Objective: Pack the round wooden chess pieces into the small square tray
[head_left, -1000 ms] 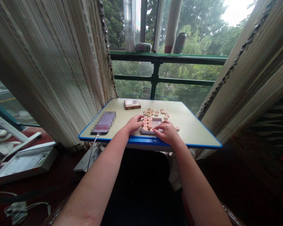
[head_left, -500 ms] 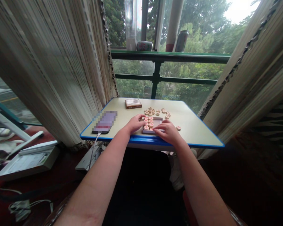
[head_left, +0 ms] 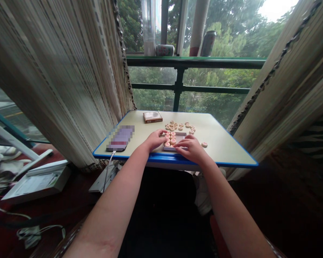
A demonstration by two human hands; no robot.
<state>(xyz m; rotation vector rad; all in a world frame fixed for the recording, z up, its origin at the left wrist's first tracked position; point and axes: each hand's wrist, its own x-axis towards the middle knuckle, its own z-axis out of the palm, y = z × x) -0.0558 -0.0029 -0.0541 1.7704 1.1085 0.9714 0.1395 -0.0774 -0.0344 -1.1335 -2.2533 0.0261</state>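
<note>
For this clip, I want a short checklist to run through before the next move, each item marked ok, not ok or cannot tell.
1. Left hand at the tray: ok, at its left side.
2. Visible pieces in the tray with red marks facing up: ok.
3. Right hand gripping a piece: cannot tell, its fingers partly hide the near piece.
4. No loose piece beside the right hand: not ok, a lone piece lies to its right.
5. Phone apart from the left hand: ok, it lies farther left on the table.
</note>
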